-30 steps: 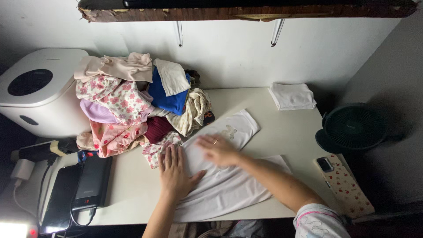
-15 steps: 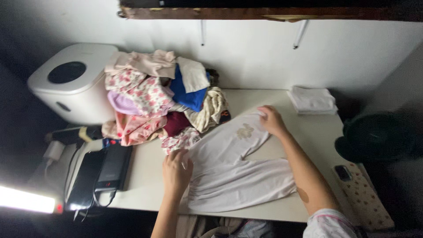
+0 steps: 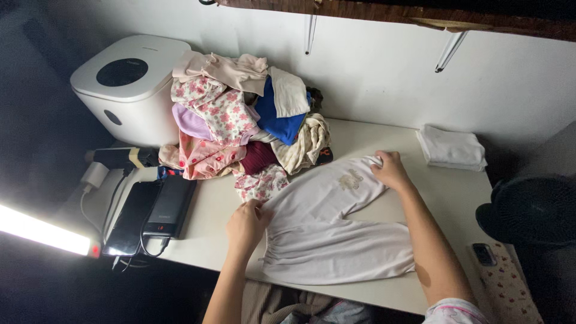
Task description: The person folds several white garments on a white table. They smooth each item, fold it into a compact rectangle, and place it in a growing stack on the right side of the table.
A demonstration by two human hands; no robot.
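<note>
Both hands have moved apart: left hand point(image 3: 247, 221) now pinches the pale pink cotton trousers' point(image 3: 336, 231) waistband, right hand point(image 3: 391, 170) grips a leg cuff near the white table's point(image 3: 204, 222) far edge.

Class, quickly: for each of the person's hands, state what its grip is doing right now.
Left hand: closed, pinching the waist edge of the white pants.
Right hand: closed on the cuff of the upper pant leg.
</note>
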